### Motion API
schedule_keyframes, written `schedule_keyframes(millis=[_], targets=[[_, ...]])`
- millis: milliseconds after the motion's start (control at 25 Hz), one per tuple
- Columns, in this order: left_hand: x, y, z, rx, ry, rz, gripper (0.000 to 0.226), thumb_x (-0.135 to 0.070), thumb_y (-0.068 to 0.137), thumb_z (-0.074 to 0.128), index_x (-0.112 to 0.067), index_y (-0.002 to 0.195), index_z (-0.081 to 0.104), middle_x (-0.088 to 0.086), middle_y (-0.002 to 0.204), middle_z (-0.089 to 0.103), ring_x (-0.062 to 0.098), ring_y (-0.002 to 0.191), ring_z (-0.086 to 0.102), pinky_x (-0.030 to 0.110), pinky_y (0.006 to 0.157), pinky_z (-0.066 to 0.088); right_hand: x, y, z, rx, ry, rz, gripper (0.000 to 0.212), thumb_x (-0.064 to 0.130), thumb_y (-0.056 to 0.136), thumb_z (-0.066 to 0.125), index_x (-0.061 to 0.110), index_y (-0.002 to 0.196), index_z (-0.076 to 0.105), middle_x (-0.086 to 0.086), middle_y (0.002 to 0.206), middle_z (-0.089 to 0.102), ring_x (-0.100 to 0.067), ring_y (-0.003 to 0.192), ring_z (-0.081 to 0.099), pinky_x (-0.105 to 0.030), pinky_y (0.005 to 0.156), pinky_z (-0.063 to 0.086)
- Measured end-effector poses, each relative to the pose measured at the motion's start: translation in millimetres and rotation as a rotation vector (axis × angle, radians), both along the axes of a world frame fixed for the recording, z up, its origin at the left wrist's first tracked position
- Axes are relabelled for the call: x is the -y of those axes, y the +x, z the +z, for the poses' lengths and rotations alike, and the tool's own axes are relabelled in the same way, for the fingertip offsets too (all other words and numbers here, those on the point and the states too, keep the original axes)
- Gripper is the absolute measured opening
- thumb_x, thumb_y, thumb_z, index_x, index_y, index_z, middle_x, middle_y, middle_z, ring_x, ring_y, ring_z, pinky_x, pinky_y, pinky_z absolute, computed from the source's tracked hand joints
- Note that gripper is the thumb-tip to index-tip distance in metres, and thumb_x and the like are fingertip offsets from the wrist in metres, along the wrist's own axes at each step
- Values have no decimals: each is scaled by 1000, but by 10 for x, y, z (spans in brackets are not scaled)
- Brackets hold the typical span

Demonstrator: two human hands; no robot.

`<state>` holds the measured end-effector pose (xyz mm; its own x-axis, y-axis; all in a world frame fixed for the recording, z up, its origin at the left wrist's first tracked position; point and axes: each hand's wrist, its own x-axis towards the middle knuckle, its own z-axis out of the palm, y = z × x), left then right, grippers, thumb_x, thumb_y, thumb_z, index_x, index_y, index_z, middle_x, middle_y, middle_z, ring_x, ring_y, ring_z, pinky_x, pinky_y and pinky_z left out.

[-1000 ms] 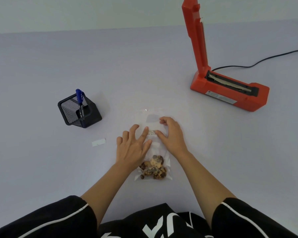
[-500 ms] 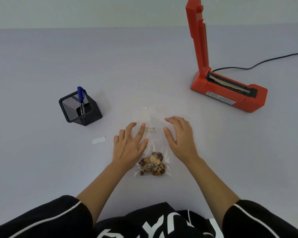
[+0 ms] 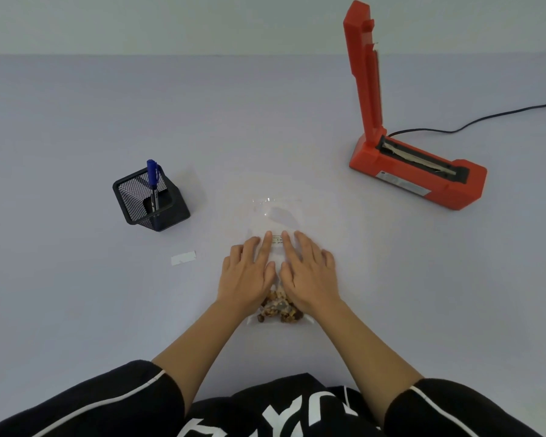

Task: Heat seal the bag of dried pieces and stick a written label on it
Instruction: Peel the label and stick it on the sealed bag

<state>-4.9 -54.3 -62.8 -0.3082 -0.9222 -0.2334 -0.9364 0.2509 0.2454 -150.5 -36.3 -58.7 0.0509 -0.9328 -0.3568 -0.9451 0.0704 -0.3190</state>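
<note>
Presently both hands, left hand (image 3: pixel 248 274) and right hand (image 3: pixel 308 275), lie spread flat on the clear plastic bag of brown dried pieces (image 3: pixel 278 310) mid-bench, index fingertips flanking the small white written label (image 3: pixel 277 239). Labelling appears nearly complete; firm smoothing remains.

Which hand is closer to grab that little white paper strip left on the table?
Left. The left hand lies nearer the paper strip, which sits on its side of the bag; the right hand would have to cross over.
</note>
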Motion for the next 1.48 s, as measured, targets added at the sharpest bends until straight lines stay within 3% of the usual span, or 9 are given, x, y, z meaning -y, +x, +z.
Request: schedule_keyframes(millis=[240,400,640,760,960,1200,1280,1360,1480], targets=[[80,38,58,-59,91,25,67,-42,87,10,-12,145,26,9,134,41,27,110,43,36,89,42,6,-6,-17,4,17,-26,72,45,80,-1,21,148,3,1,157,9,-12,142,10,-39,113,12],[73,2,41,-23,46,-21,60,-38,89,18,-16,144,31,11,128,47,27,103,48,36,82,47,32,37,-12,-19,-1,-23,66,45,84,4,28,147,3,-2,156,13,-16,141,14,-43,110,16],[109,25,67,-65,87,29,65,-39,87,12,-14,144,29,9,130,43,25,105,45,34,86,44,29,-11,-24,-8,4,-37,68,42,82,3,25,148,3,0,155,14,-14,140,15,-40,110,15],[79,4,49,-49,48,-9,58,-35,88,23,-18,141,37,11,124,51,27,94,50,37,76,50,27,20,-26,-26,-15,-23,62,40,86,9,30,147,6,-2,155,16,-16,140,17,-42,108,17],[115,42,54,-76,96,23,65,-39,86,12,-16,145,28,7,132,42,24,104,43,35,87,44,27,-11,-28,-22,-27,-48,67,41,83,4,23,148,6,0,154,17,-14,139,18,-39,109,18],[74,27,18,-56,60,1,61,-37,87,20,-17,143,31,10,130,46,27,100,46,37,82,48,25,21,-11,-9,-27,-38,65,41,85,7,23,148,8,-2,155,16,-15,140,16,-41,110,17],[79,29,40,-106,95,39,65,-38,87,16,-12,146,23,9,134,40,25,106,43,35,87,43,37,-7,4,101,-38,-98,62,38,89,17,20,148,10,-1,155,18,-13,140,18,-41,111,16],[57,34,67,-176,97,55,64,-37,88,18,-12,147,20,10,137,38,26,109,43,34,90,43,38,-45,45,373,-97,-196,58,31,90,33,19,146,20,0,150,30,-11,136,26,-38,113,21],[-3,40,140,-298,69,172,59,-37,90,29,-14,145,26,10,138,37,25,112,42,35,93,41,5,-118,153,594,-252,-290,48,17,88,47,14,136,39,5,136,40,-3,126,31,-22,111,26]])
